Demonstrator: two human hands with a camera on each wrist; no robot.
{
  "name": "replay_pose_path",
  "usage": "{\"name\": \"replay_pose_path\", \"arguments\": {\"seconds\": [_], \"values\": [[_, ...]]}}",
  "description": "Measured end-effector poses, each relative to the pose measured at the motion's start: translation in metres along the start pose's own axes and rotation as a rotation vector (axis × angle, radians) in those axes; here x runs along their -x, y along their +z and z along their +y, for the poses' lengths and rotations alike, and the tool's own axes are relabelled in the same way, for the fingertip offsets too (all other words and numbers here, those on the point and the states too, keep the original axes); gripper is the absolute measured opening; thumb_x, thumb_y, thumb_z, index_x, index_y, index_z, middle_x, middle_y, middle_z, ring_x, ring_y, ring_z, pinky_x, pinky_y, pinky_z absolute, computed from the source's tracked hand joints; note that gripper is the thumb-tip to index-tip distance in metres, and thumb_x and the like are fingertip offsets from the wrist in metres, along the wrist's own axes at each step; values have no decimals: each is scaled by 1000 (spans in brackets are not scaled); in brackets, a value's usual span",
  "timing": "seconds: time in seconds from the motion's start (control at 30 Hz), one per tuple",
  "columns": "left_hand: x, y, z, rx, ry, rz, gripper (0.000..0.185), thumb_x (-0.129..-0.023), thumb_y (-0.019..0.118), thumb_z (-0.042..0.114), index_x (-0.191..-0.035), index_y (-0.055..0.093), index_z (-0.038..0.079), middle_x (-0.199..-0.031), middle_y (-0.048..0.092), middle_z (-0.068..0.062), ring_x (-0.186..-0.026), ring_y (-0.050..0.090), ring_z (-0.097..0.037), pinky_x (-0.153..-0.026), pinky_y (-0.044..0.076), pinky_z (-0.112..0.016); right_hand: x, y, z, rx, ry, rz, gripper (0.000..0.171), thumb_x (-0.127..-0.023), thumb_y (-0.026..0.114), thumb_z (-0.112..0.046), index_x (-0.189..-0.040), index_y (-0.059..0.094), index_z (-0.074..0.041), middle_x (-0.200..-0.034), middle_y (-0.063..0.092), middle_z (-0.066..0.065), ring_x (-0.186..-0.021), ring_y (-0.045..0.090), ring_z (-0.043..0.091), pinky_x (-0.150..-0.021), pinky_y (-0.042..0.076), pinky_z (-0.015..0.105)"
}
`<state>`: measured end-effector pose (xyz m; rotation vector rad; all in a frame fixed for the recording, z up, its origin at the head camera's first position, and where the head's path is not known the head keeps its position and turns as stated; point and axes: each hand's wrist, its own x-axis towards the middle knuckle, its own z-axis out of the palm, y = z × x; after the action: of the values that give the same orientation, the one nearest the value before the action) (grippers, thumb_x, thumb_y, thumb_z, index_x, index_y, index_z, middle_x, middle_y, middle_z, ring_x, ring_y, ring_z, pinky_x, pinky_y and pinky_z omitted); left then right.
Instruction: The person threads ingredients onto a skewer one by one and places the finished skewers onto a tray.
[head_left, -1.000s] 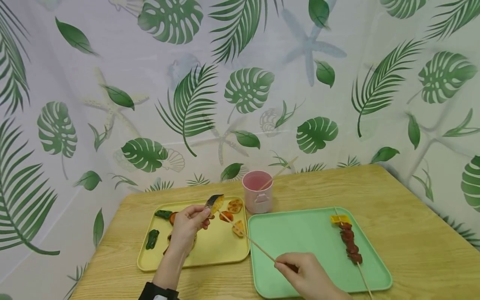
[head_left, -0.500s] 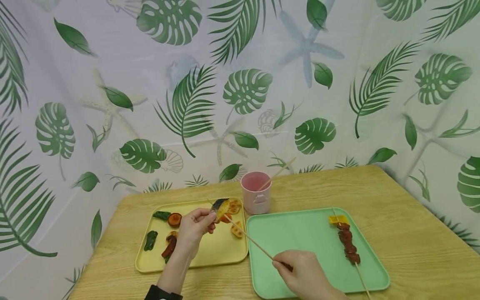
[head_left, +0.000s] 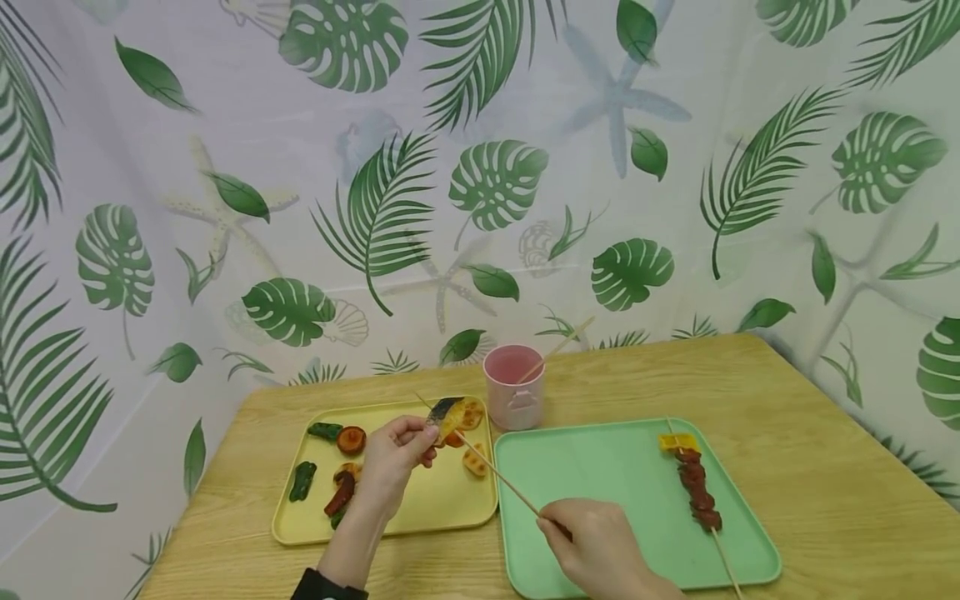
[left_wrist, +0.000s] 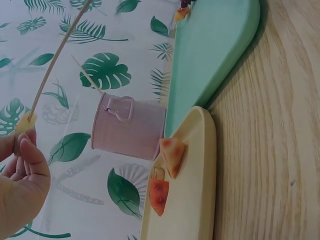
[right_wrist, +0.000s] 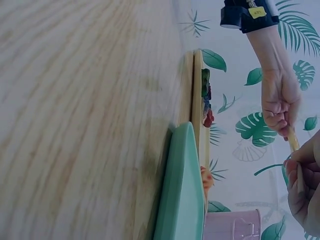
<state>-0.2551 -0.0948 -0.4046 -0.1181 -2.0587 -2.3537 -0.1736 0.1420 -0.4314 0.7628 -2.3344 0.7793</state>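
Head view shows the wooden table (head_left: 787, 400) before me, with the green tray (head_left: 600, 475) on the near right and the yellow tray (head_left: 442, 508) touching its left edge. Behind the seam where the trays meet stands the pink cup (head_left: 513, 397), a stick leaning out of it. On the right part of the green tray lies a finished skewer (head_left: 693, 482) of dark red pieces with a yellow piece at its far end. My right hand (head_left: 600, 554) is curled round the near end of a bare wooden stick (head_left: 495, 475), which slants up and left over the yellow tray. My left hand (head_left: 393, 462) pinches a yellow, dark-edged food piece (head_left: 447, 414) between thumb and fingertips, above the yellow tray's far right corner, and the stick passes through it, its tip poking out beyond. Small food bits (head_left: 337, 467) lie scattered on the yellow tray.
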Motion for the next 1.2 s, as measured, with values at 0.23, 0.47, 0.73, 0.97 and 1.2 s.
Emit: {"name": "replay_pose_path", "arguments": {"seconds": [0.23,0.47,0.73,0.97,1.2], "values": [[2,7,4,-31,42,-51,7,-88,58,-3,-93,57,-9,-72,59,-4,-61,55,-13,-58,48,-24,2,4,0,-48,6,-5,15,-76,71,1,-77,69,-15,-69,64,-6,-59,58,2,-51,46,17],[5,9,2,36,8,-56,5,-89,58,-2,-91,55,-6,-73,59,-5,-62,55,-14,-58,47,-23,-3,-1,-2,-50,29,23,15,-75,71,2,-77,69,-13,-69,64,-6,-60,57,3,-51,46,18],[6,10,2,24,-15,-93,5,-90,57,-1,-91,54,-5,-73,61,-4,-63,55,-13,-58,48,-23,-7,-8,-7,-208,191,-101,11,-84,65,-2,-82,71,-11,-69,64,-6,-54,49,-2,-49,43,19],[7,18,8,-23,31,-158,10,-91,56,1,-94,53,-8,-75,61,-5,-63,55,-12,-60,47,-24,-6,-7,-9,-311,318,-144,10,-88,62,-8,-85,71,-9,-65,59,-10,-50,44,-1,-47,41,21],[10,19,6,-25,22,-184,18,-91,57,5,-95,51,-11,-74,60,-6,-62,55,-12,-59,47,-24,-7,-8,-9,-429,456,-189,14,-91,60,-15,-89,71,-7,-60,54,-8,-47,41,2,-43,38,23]]}}
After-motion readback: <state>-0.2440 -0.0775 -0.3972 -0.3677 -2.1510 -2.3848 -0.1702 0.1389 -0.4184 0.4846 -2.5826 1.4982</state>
